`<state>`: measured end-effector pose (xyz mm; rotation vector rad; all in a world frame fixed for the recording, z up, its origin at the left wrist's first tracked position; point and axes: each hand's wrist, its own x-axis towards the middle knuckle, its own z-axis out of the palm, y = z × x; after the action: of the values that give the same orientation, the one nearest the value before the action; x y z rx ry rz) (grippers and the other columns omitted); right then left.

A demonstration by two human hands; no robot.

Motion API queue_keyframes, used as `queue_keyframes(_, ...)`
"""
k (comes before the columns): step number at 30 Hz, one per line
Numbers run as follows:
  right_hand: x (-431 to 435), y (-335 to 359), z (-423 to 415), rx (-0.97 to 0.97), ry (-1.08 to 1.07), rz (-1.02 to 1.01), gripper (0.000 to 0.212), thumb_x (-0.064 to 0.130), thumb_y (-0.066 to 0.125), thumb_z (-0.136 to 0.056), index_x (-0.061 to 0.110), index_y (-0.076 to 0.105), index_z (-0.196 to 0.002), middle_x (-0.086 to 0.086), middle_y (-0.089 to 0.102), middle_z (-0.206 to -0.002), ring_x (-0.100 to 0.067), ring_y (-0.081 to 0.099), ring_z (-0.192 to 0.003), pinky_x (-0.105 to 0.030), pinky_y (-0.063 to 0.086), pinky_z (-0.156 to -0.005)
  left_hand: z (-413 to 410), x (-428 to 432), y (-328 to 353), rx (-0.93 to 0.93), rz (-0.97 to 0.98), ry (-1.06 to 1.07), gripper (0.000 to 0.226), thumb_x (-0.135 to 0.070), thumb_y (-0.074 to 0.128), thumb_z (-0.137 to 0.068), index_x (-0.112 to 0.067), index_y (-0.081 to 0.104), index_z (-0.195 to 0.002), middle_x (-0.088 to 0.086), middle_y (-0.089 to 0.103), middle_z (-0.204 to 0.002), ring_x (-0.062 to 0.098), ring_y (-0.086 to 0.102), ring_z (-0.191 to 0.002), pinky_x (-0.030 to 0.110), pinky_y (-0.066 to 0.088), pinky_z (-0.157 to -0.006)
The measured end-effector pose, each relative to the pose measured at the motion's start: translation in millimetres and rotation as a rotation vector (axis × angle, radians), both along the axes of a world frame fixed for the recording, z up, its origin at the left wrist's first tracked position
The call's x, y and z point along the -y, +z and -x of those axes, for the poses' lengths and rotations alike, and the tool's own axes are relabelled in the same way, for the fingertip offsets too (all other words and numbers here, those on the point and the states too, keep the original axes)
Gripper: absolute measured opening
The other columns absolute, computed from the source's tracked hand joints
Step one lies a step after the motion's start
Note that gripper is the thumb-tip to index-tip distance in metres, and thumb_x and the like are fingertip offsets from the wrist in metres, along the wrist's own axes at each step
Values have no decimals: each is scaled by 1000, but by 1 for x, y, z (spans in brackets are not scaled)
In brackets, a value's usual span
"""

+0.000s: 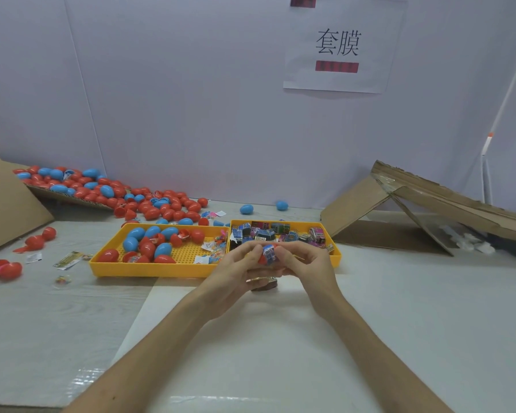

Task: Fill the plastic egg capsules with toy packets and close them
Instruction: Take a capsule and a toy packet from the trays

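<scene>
Both my hands meet above the table in front of the yellow trays. My left hand (238, 272) and my right hand (305, 260) together hold a red egg capsule (264, 258) with a blue printed toy packet (269, 252) sticking out of it. The left yellow tray (149, 269) holds red and blue eggs and small clear packets. The right yellow tray (335, 256) is full of printed toy packets (268, 232). A small dark object (264, 285) lies on the table under my hands.
A heap of red and blue eggs (125, 195) spills from a cardboard flap at the back left. Loose eggs (5, 269) and packets lie at the left. Two blue eggs (281, 205) sit near the wall. Collapsed cardboard (429, 210) stands at the right.
</scene>
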<state>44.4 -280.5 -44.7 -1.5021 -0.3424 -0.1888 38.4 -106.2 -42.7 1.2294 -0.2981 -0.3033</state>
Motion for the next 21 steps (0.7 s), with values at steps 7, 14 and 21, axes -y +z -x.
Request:
queue_keyframes(7, 1, -1, -2, 29, -71, 68, 17, 38, 73, -82, 22, 77, -78, -8, 75, -82, -26, 72, -78, -38, 60, -71, 1, 3, -1, 18, -62, -38, 44, -41, 49, -100, -13, 58, -133, 17, 73, -118, 28, 72, -104, 36, 59, -87)
queue_keyframes(14, -1, 0, 0, 51, -88, 100, 24, 46, 67, -88, 26, 76, -79, -6, 74, -81, -25, 68, -74, -44, 56, -69, -1, 2, -3, -14, -66, -70, 49, -47, 46, -102, -12, 55, -134, 17, 72, -122, 29, 71, -109, 42, 56, -96)
queue_keyframes(21, -3, 3, 3, 74, -52, 162, 32, 16, 81, -84, 45, 75, -97, 9, 75, -96, -12, 68, -78, -27, 57, -70, -6, 0, -7, -120, -3, -84, 54, -51, 29, -107, -17, 61, -135, 16, 69, -128, 28, 67, -118, 40, 50, -99)
